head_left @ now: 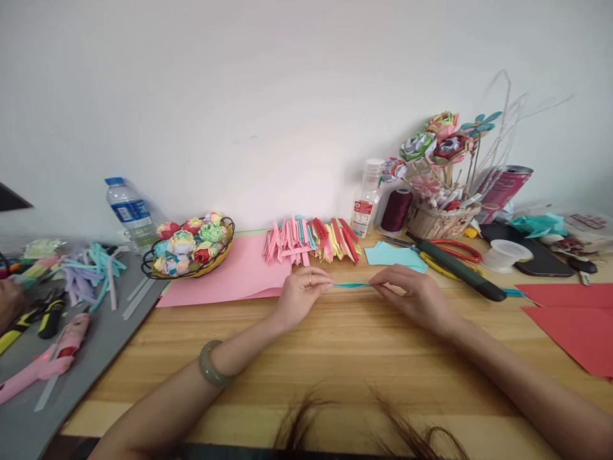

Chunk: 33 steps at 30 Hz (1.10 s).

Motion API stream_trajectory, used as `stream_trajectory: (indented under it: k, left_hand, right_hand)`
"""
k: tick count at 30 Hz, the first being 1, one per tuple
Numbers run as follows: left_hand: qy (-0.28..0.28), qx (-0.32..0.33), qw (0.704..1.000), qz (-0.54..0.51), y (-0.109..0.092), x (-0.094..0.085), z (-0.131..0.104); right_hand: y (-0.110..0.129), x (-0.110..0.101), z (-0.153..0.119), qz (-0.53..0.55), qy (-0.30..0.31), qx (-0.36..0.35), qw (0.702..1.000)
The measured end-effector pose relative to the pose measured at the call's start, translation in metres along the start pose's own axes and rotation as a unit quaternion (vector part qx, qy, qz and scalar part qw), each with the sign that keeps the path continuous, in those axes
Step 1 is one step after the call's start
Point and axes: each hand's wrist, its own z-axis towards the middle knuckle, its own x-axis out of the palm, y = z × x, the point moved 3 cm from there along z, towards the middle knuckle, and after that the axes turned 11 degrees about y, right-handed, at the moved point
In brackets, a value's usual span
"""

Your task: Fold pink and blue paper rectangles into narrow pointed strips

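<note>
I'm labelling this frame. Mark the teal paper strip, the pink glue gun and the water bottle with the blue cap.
teal paper strip (pixel 351 285), head view, middle of the strip between the two hands.
pink glue gun (pixel 45 364), head view, on its body.
water bottle (pixel 130 214), head view, on its label.

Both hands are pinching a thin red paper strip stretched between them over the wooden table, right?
Not quite: the thin paper strip is teal, not red. The head view shows the left hand and the right hand pinching its ends over the wooden table.

Bright, even daylight, soft faint shadows — edges bowed and stretched, mild blur.
</note>
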Motion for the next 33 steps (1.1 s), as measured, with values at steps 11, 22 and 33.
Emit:
stream_trajectory:
  k: [11,22,33]
  left_hand:
    - [0.176,0.230,0.873,0.393,-0.013,0.010,-0.010]
    - [0.229,0.191,0.874,0.383,-0.010,0.011,-0.005]
    - [0.267,0.210,0.823,0.455,-0.009,0.025,-0.002]
  right_hand:
    - [0.004,0.010,-0.006,-0.249,0.147,-0.169,0.942]
    - [0.003,0.009,-0.004,-0.216,0.162,-0.149,0.951]
    - [-0.002,0.012,-0.003,-0.231,0.162,-0.149,0.948]
